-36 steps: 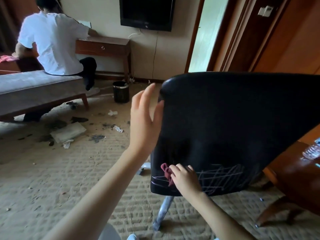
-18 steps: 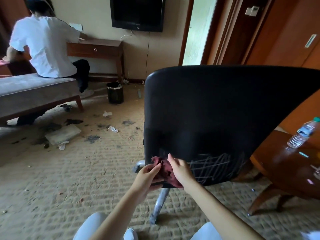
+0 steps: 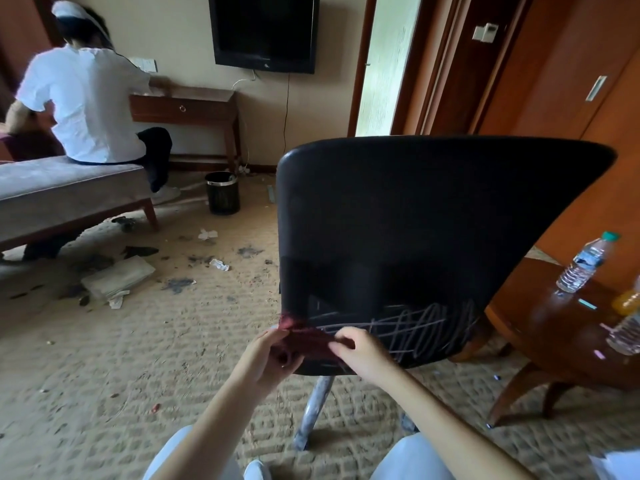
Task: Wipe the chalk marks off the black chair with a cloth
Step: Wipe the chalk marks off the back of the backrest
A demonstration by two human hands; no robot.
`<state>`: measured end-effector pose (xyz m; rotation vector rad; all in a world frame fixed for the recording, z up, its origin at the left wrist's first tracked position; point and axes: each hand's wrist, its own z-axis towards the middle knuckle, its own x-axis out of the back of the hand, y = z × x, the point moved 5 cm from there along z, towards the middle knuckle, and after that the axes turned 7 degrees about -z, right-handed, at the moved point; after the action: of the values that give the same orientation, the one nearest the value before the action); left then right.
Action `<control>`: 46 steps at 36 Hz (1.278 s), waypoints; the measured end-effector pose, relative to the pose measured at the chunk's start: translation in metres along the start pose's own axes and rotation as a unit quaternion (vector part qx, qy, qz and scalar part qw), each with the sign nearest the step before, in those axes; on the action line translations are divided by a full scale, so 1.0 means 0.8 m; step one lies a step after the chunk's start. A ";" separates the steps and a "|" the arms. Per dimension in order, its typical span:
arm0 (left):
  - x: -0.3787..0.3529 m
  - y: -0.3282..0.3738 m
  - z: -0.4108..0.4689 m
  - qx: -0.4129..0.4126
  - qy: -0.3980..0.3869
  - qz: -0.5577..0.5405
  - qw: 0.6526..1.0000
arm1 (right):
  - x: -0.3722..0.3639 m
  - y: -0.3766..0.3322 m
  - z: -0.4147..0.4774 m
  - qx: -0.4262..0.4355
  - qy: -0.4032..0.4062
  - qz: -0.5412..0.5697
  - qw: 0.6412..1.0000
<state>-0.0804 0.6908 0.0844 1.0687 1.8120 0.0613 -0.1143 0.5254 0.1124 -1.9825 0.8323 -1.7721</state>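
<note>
Where earlier bunched, cloth (image 3: 308, 341) now stretched between left hand (image 3: 268, 355) and right hand (image 3: 360, 351), both grips pinching it, chalk marks (image 3: 415, 329) remaining.

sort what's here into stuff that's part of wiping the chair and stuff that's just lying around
Part of the job:
black chair
chalk marks low on its backrest
dark red cloth, held by left hand and right hand

Just lying about:
water bottle on the round wooden table
black bin
paper scraps on the carpet
wall TV
</note>
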 end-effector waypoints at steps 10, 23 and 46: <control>-0.015 -0.038 -0.011 -0.069 -0.003 0.210 0.975 | -0.044 -0.004 -0.010 -0.118 0.016 0.286 0.951; -0.010 0.058 0.037 -0.257 0.105 0.466 0.840 | 0.041 0.042 0.025 -0.135 0.507 0.288 0.801; -0.015 0.084 0.121 -0.376 0.098 0.597 0.702 | -0.018 -0.014 0.087 -0.034 0.562 0.277 0.779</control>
<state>0.0379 0.6852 0.0758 1.4184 0.7515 1.5960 -0.0442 0.5344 0.0974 -0.3452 1.5865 -2.3986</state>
